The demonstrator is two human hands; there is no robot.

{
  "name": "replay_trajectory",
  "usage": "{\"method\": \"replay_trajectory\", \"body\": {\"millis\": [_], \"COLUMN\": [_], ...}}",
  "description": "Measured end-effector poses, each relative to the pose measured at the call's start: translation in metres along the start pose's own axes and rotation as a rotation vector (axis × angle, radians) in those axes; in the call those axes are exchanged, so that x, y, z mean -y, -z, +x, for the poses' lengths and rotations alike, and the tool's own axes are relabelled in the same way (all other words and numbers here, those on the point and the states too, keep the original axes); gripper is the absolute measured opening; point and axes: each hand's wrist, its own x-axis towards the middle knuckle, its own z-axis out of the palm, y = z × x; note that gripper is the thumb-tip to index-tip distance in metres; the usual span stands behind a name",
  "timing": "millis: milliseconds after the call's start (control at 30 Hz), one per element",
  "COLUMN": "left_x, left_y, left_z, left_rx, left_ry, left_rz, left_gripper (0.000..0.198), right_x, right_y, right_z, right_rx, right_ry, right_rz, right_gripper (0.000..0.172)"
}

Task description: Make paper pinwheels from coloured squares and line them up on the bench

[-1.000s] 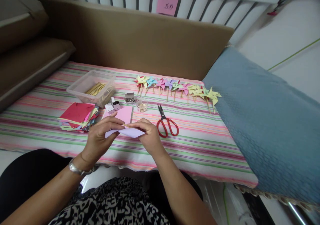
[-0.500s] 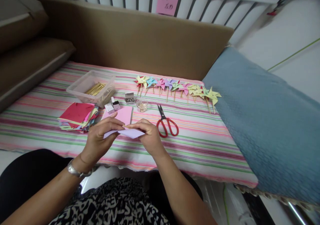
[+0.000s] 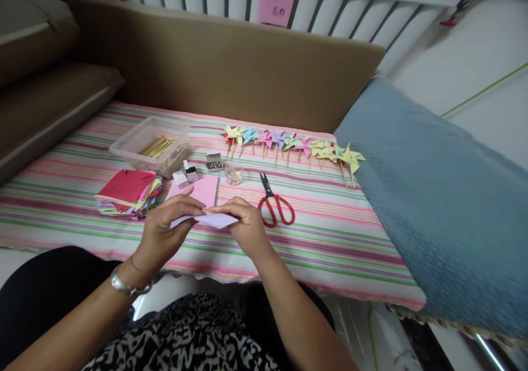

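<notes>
My left hand (image 3: 165, 228) and my right hand (image 3: 243, 225) meet over the near edge of the striped cloth, both pinching a pale lilac folded paper (image 3: 212, 220). A thin wooden stick end shows between the fingertips at the paper's top. Just behind the hands lies a pink paper sheet (image 3: 202, 188). Red-handled scissors (image 3: 274, 203) lie right of my right hand. A metal watch sits on my left wrist.
A stack of coloured paper squares (image 3: 127, 192) lies at the left, behind it a clear plastic box of wooden sticks (image 3: 150, 144). Small boxes of pins (image 3: 214, 162) and a little cup (image 3: 234, 173) stand mid-table. A row of finished paper pinwheels (image 3: 292, 143) runs along the back. A blue cushion (image 3: 433, 195) lies right.
Almost nothing differs: both hands keep pinching the lilac paper, and its left corner has dipped slightly lower.
</notes>
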Motion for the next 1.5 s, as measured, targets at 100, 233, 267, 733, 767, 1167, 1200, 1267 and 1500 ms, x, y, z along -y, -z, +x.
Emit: {"method": "replay_trajectory", "body": {"millis": [100,233,267,733,767,1167,1200,1267,1500], "left_x": [0.001,0.002,0.002,0.003,0.003,0.002,0.002,0.003,0.01], "left_y": [0.0,0.001,0.001,0.0,0.0,0.002,0.002,0.002,0.002], "left_z": [-0.001,-0.002,-0.002,-0.002,-0.002,0.002,0.003,0.004,0.006], "left_rx": [0.006,0.019,0.021,0.022,0.021,0.038,0.042,0.05,0.072], "left_ry": [0.024,0.05,0.052,0.024,0.027,0.041,0.049,0.064,0.221], "left_rz": [-0.015,-0.019,-0.017,0.0,-0.002,-0.023,-0.025,-0.029,-0.123], "left_gripper": [0.013,0.012,0.011,0.014,0.014,0.014,0.014,0.013,0.007], "right_x": [0.0,0.001,0.001,-0.001,0.0,-0.001,-0.001,-0.001,-0.003], "right_y": [0.0,0.0,0.0,-0.001,-0.001,-0.004,-0.004,-0.003,-0.001], "right_z": [0.0,-0.001,-0.001,-0.002,-0.002,-0.002,-0.001,-0.001,0.002], "right_rx": [0.005,0.009,0.009,0.013,0.014,0.008,0.006,0.004,0.044], "right_ry": [0.002,0.0,0.001,0.009,0.004,-0.009,-0.008,-0.014,-0.075], "right_rz": [-0.012,-0.025,-0.023,-0.013,-0.012,0.0,-0.008,-0.026,-0.034], "right_gripper": [0.032,0.03,0.03,0.032,0.033,0.034,0.034,0.035,0.032]}}
